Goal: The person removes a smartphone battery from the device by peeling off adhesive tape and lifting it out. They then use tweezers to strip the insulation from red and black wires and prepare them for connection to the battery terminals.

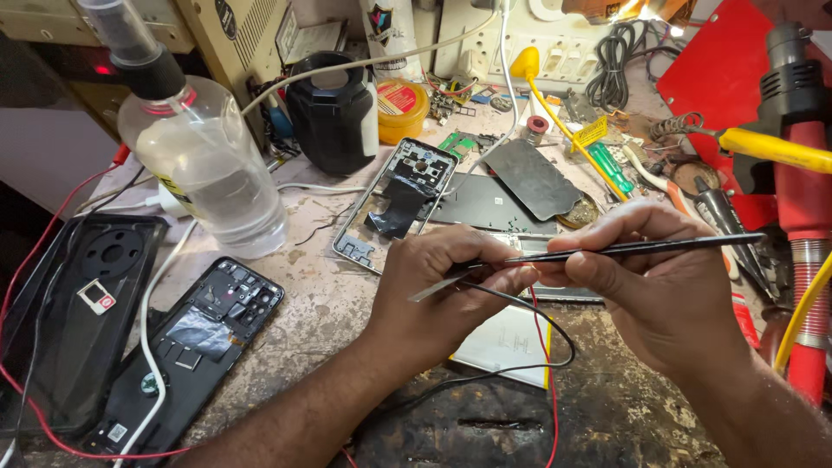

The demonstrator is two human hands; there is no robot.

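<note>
My left hand (442, 290) is closed over something small near the middle of the bench; a thin silver strip (433, 289) sticks out from under its fingers, along with a black wire (542, 316) and a red wire (546, 381). My right hand (650, 286) pinches long black tweezers (641, 250), whose tips reach to the left hand's fingertips. Under both hands lies a white flat battery (507, 347). Behind the hands lies an opened silver phone frame (394, 204) beside a dark back cover (533, 178).
A clear spray bottle (208, 165) stands at the left. Two opened black phones (186, 347) (78, 312) lie at the lower left. A black cylinder (331, 113), a yellow tin (401, 108), a red heat gun (802, 191) and several tools crowd the back and right.
</note>
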